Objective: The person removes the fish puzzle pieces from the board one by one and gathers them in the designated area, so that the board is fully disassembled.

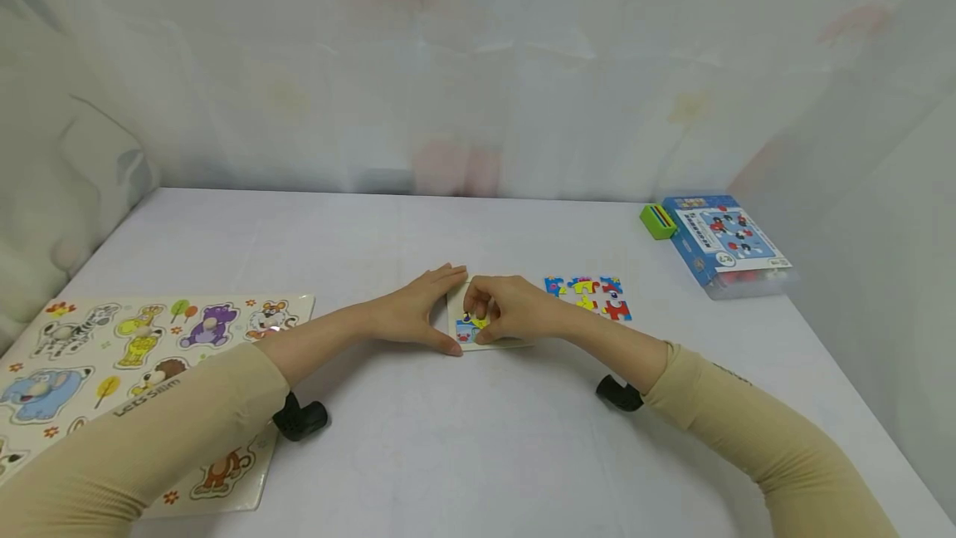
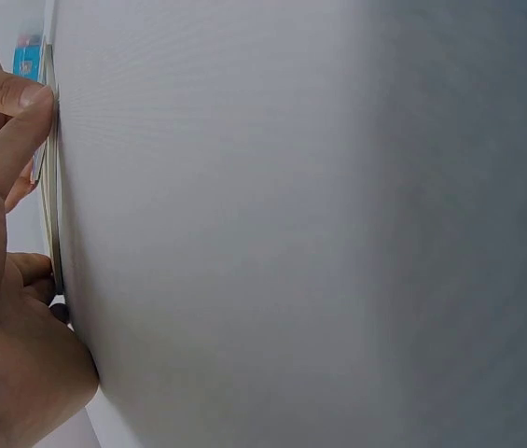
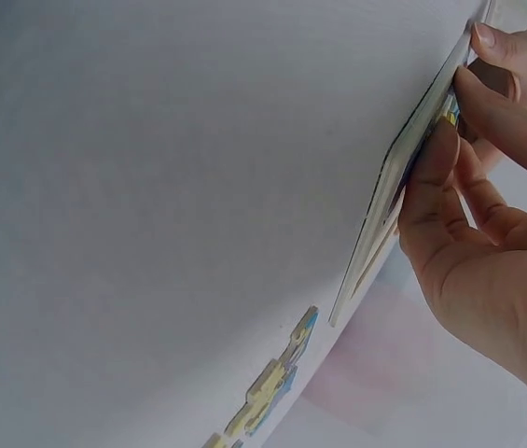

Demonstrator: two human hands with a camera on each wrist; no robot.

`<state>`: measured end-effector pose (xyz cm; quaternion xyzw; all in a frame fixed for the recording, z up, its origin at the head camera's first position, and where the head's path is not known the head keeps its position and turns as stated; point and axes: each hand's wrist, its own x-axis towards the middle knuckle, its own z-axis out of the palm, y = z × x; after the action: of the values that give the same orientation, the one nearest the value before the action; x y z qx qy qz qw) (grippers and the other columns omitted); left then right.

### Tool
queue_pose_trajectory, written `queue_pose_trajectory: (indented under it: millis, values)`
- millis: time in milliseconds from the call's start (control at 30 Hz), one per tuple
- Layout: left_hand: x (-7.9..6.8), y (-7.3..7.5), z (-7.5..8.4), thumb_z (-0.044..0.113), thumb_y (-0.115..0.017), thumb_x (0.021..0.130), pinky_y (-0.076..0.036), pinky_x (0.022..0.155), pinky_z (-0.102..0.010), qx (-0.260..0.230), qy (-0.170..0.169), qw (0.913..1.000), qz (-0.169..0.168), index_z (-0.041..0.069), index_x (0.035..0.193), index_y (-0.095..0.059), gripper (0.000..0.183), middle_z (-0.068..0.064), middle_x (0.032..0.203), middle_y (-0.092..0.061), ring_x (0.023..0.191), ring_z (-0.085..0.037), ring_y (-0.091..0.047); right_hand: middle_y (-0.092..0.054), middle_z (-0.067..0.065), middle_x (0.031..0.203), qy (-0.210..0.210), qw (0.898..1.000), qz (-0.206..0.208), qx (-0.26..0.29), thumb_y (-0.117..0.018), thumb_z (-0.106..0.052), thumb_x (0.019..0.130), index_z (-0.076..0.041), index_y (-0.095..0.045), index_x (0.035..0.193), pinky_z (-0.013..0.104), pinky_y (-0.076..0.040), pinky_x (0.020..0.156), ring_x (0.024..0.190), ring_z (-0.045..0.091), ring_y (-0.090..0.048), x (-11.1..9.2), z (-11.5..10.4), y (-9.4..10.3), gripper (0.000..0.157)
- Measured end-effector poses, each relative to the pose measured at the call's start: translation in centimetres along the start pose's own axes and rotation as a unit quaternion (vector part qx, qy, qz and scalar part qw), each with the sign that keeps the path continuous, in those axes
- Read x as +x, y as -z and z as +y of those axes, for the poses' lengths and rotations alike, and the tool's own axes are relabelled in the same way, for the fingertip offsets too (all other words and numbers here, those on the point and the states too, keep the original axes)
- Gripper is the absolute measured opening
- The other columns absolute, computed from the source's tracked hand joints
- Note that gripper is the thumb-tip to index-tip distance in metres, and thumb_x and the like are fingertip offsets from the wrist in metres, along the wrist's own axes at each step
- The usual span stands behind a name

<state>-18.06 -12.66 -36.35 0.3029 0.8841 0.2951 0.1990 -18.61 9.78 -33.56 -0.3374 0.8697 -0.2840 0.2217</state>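
A small jigsaw puzzle board (image 1: 452, 315) with a pale frame lies on the table between the hands. Colourful pieces (image 1: 469, 330) show in its near left corner. My left hand (image 1: 414, 305) rests along the board's left side, thumb at the near corner and fingers stretched toward the far corner. Over the board, my right hand (image 1: 515, 307) has its fingers bent, thumb and forefinger pinching a puzzle piece (image 3: 452, 114) low at its surface; the fingers cover most of that piece. Loose puzzle pieces (image 1: 586, 287) lie just right of the board, partly behind the right wrist.
A large animal puzzle board (image 1: 291, 305) lies at the left, under the left forearm. At the back right stand a blue box (image 1: 690, 247) with a clear tray and a small green block (image 1: 657, 222). White patterned cloth (image 1: 478, 65) hangs behind the table.
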Motion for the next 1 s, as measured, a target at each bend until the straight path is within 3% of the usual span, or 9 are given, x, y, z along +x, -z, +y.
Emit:
queue_pose_trajectory:
  millis: [367, 633, 1000]
  values:
    - [0.11, -0.08, 0.01, 0.048, -0.080, 0.077, -0.001, 0.129, -0.052, 0.003, 0.004, 1.0000, 0.002, 0.006, 0.158, -0.016, 0.112, -0.004, 0.169, -0.011, 0.158, -0.027, 0.002, -0.065, 0.002, 0.098, -0.013, 1.000, 0.005, 0.027, -0.074, -0.015, 0.088, -0.013, -0.060, 0.107, 0.019, -0.050, 0.077, 0.081, 0.010, -0.061, -0.12, -0.05, 0.24, 0.024]
    - [0.03, -0.06, 0.13, 0.047, -0.081, 0.077, -0.002, 0.129, -0.052, 0.006, 0.006, 0.9999, 0.006, 0.005, 0.158, -0.017, 0.112, -0.005, 0.169, -0.011, 0.158, -0.028, 0.001, -0.066, 0.001, 0.101, -0.009, 0.999, 0.016, 0.031, -0.070, -0.015, 0.092, -0.014, -0.061, 0.105, 0.020, -0.051, 0.076, 0.081, 0.009, -0.063, 0.04, 0.21, 0.07, 0.016]
    - [0.06, -0.01, 0.07, 0.048, -0.081, 0.076, -0.003, 0.129, -0.053, 0.007, 0.004, 0.9999, 0.007, 0.005, 0.158, -0.017, 0.112, -0.006, 0.169, -0.012, 0.158, -0.029, 0.000, -0.065, -0.001, 0.091, -0.002, 0.999, 0.036, 0.027, -0.071, -0.014, 0.090, -0.016, -0.062, 0.101, 0.020, -0.051, 0.070, 0.073, 0.008, -0.060, 0.05, 0.31, -0.10, 0.015]
